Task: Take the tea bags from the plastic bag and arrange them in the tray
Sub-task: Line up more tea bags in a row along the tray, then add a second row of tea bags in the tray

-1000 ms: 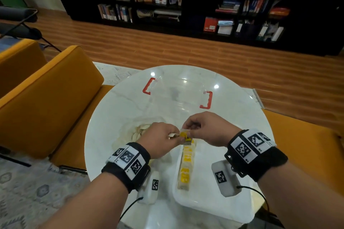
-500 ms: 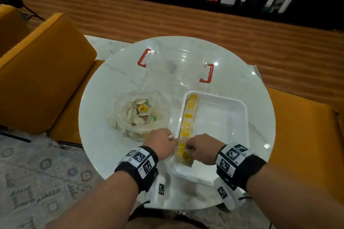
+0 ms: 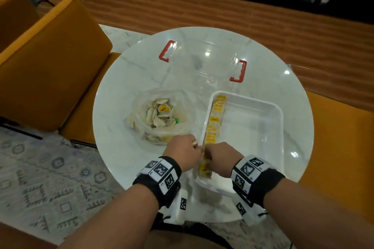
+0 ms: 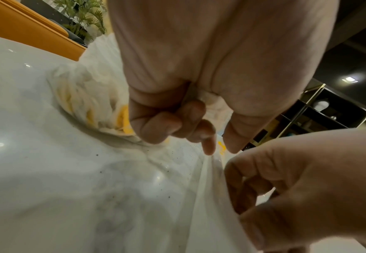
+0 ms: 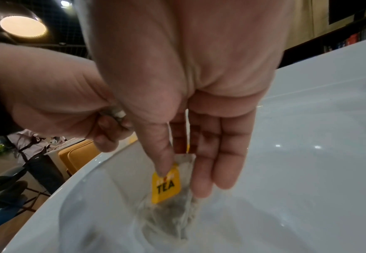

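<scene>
Item one, beyond your left hand (image 3: pixel 183 152): the plastic bag (image 3: pixel 162 116), open-mouthed on the surface (image 3: pixel 121 111), holding loose tea bags (image 3: pixel 159 114). Item two, your left hand: fingers curled into a fist at the tray's left rim, with something small and pale tucked among them; you cannot tell what it is. Item three, just to its right: your right hand (image 5: pixel 188 102), thumb and fingers closed on a tea bag (image 5: pixel 168 202) with a yellow tag reading TEA, lowered into the near left corner of the white tray (image 3: pixel 253 127). Item four, ahead of that hand: a row of yellow-tagged tea bags (image 3: pixel 215 121) along the tray's left wall. Item five, farther out: a clear lid with red handles (image 3: pixel 204 60).
</scene>
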A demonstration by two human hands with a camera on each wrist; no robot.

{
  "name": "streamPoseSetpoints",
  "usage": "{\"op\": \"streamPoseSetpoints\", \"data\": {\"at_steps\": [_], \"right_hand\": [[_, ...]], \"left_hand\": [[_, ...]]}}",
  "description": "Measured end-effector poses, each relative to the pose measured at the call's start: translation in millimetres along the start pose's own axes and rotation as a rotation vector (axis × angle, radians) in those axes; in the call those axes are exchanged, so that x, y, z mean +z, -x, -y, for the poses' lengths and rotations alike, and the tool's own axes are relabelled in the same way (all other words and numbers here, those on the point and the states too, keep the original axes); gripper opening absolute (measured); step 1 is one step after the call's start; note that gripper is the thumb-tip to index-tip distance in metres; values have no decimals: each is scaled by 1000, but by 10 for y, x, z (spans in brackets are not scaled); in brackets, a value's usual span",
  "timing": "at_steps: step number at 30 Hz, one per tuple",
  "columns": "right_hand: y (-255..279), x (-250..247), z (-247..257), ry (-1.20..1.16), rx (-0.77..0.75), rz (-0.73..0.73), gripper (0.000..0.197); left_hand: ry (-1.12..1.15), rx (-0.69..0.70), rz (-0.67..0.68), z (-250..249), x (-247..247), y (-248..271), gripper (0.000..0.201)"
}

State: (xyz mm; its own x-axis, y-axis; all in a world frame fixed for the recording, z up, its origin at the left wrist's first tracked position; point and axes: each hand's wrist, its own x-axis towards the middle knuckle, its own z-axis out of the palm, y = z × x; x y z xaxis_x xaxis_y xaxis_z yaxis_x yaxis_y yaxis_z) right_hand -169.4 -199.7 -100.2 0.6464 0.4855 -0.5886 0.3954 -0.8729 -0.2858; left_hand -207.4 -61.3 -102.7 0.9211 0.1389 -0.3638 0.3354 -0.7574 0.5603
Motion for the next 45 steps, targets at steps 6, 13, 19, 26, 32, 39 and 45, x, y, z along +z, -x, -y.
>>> {"op": "streamPoseSetpoints", "data": {"at_steps": [6, 13, 19, 26, 32, 39, 45], "right_hand": [[176, -245, -217, 39, -23, 192, 10], [182, -121, -132, -3, -99, 458, 41], [160, -76, -121, -51, -96, 393, 45], [147, -37, -122, -88, -93, 364, 45], [237, -381, -230, -189, -76, 174, 19], [371, -733, -12, -628, -195, -351, 10], [403, -872, 4, -620, -188, -457, 15]], "left_hand": [[-41, -16, 79, 62, 8, 30, 29], [-98, -22, 173, 38, 13, 38, 33], [-98, -27, 198, 19, 34, 38, 28], [-137, -54, 223, -9, -11, 53, 33], [404, -153, 141, -89, -298, 93, 67], [1356, -166, 498, -314, -487, 88, 97], [1269, -23, 430, -456, -536, 60, 61]]}}
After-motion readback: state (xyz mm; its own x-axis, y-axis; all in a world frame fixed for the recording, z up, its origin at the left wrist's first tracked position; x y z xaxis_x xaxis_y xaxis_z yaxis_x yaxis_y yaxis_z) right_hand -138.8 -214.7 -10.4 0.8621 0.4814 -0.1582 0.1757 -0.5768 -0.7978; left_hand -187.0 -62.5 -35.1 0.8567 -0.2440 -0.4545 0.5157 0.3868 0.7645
